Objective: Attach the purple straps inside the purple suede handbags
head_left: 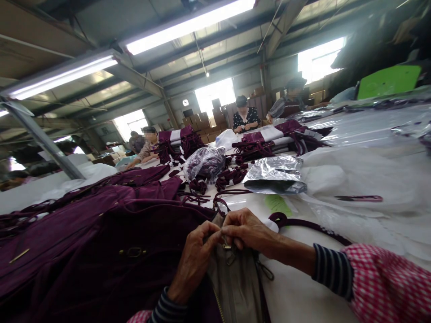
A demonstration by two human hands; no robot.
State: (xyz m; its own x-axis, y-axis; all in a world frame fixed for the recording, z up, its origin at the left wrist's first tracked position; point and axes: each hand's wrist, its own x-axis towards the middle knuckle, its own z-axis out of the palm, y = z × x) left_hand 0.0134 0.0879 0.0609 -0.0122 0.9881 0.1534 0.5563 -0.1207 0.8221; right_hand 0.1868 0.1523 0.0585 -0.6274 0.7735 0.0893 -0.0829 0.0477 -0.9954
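Note:
My left hand and my right hand meet with fingertips pinched together at the top of a grey-beige zippered lining. What lies between the fingertips is too small to make out. Just below them hangs a gold-coloured metal fitting. The lining belongs to or lies against a dark purple fabric bag, which spreads to my left and has a small oval metal fitting on its side. Beside the lining, on the right, a dark strap loop hangs down.
Past my hands lie a silver foil bag, a clear plastic bag of purple pieces and stacks of purple straps. To the right, a small cutter rests on white sheeting. Several co-workers are across the table.

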